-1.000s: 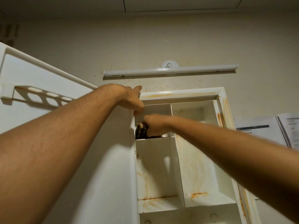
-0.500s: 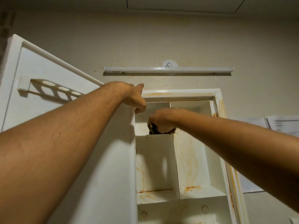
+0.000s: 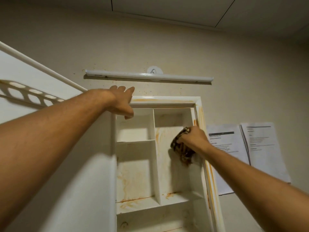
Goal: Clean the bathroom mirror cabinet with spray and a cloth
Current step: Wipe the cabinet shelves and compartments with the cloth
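Your right hand (image 3: 192, 138) grips the bunched cloth (image 3: 181, 152), the wad just under your fist and pressed to the cabinet (image 3: 167, 99)'s stained right compartment wall for scrubbing. Your left hand (image 3: 122, 102) rests straight-fingered on the top corner, likely bracing the door (image 3: 75, 181) open.

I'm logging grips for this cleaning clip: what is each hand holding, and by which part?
The right hand grips the dark patterned cloth by its bunched upper part. The left hand holds nothing; it rests on the top edge of the cabinet.

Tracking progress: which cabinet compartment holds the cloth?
The tall right compartment: the right hand grips the cloth there, not in the shorter left ones.
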Demonstrator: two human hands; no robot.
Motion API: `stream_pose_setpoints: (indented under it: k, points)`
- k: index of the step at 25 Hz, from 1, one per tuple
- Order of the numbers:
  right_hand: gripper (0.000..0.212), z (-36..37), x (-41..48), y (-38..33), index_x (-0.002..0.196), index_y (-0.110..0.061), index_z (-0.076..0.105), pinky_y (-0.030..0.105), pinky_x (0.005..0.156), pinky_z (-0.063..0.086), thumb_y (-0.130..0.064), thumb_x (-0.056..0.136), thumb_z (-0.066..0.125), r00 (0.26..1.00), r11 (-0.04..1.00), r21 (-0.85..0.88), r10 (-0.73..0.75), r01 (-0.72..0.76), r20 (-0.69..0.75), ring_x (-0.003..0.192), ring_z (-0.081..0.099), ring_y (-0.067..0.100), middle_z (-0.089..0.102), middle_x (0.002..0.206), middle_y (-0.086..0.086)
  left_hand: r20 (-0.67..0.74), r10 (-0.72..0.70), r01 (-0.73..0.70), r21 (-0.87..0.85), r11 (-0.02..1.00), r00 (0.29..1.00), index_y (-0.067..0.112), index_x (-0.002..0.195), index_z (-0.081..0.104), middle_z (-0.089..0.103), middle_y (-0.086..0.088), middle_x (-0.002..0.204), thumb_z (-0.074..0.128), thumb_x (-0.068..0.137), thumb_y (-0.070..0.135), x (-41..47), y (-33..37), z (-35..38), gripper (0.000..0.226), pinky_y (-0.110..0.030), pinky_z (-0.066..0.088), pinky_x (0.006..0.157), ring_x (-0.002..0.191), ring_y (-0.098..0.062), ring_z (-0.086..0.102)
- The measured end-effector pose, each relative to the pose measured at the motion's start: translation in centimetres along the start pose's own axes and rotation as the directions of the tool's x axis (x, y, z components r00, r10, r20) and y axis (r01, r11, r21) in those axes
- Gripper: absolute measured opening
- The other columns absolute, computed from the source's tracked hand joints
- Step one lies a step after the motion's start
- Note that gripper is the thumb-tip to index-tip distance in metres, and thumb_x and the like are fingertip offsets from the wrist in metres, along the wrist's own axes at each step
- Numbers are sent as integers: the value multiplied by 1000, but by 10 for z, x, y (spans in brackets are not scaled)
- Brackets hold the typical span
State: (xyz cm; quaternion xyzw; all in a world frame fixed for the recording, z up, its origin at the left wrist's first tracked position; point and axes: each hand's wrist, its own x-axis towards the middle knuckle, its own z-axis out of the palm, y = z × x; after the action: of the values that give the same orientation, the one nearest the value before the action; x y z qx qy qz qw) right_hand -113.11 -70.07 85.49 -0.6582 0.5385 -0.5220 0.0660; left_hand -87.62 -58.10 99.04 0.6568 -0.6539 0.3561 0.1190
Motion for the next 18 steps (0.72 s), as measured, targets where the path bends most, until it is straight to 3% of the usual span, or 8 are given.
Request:
stream_pose_setpoints:
  k: [2, 5, 7, 8, 11, 13, 16, 18]
  points:
    - [11, 5, 4, -14, 92, -10, 66, 35, 65, 59, -17, 85, 71, 992, 999, 24, -25, 28, -124, 79, 67, 25, 68, 88, 6, -49, 47, -49, -21, 999, 998, 25, 162, -14, -5, -8, 173, 71, 84, 46, 9, 19, 2, 117, -60, 16, 125, 158, -32, -1]
    - [22, 18, 13, -33, 110, -15, 51, 36, 67, 44, -9, 91, 63, 878, 938, -262, -313, 227, -362, 88, 61, 28, 58, 100, 2, -91, 88, -91, -33, 995, 992, 21, 162, -17, -11, -8, 172, 71, 83, 48, 23, 41, 3, 122, -58, 11, 126, 159, -29, -7]
    - [36, 40, 18, -31, 122, -15, 45, 38, 72, 45, -12, 93, 66, 855, 884, -398, -391, 245, -342, 100, 62, 30, 56, 119, 7, -82, 85, -88, -39, 995, 993, 18, 162, -17, -12, -8, 172, 72, 83, 48, 30, 45, 9, 123, -56, 9, 127, 159, -28, -8]
    - [41, 57, 23, -21, 127, -15, 43, 39, 78, 49, -14, 93, 67, 872, 902, -380, -346, 207, -346, 107, 62, 31, 54, 128, 10, -76, 80, -83, -39, 996, 994, 17, 162, -18, -12, -8, 172, 72, 83, 48, 32, 46, 14, 123, -55, 7, 127, 159, -28, -9]
    - [39, 89, 28, -14, 136, -15, 48, 42, 95, 51, -16, 99, 60, 897, 992, 102, -25, 77, -441, 119, 58, 31, 49, 139, 9, -104, 84, -85, -3, 996, 991, 17, 162, -17, -15, -7, 172, 70, 81, 50, 33, 42, 30, 123, -52, 1, 127, 158, -24, -12]
    - [30, 93, 34, -31, 134, -13, 56, 36, 94, 47, -14, 104, 53, 880, 946, 291, 11, 145, -475, 115, 58, 27, 49, 137, 9, -121, 88, -91, -19, 996, 989, 18, 162, -16, -16, -6, 171, 69, 82, 50, 33, 40, 33, 122, -51, 0, 127, 158, -23, -14]
    - [23, 92, 41, -47, 120, -14, 63, 32, 80, 44, -13, 100, 52, 862, 899, 116, -358, 422, -358, 102, 58, 25, 49, 124, 5, -146, 81, -81, 3, 997, 986, 18, 162, -16, -17, -6, 171, 69, 82, 51, 34, 43, 35, 122, -52, 0, 127, 158, -24, -15]
    - [36, 82, 48, -31, 132, -20, 61, 38, 81, 52, -16, 97, 58, 811, 830, -145, -558, 539, -179, 103, 60, 29, 49, 126, 4, -140, 87, -87, 4, 996, 986, 18, 162, -17, -17, -7, 171, 68, 82, 52, 35, 43, 36, 122, -53, 0, 127, 158, -24, -15]
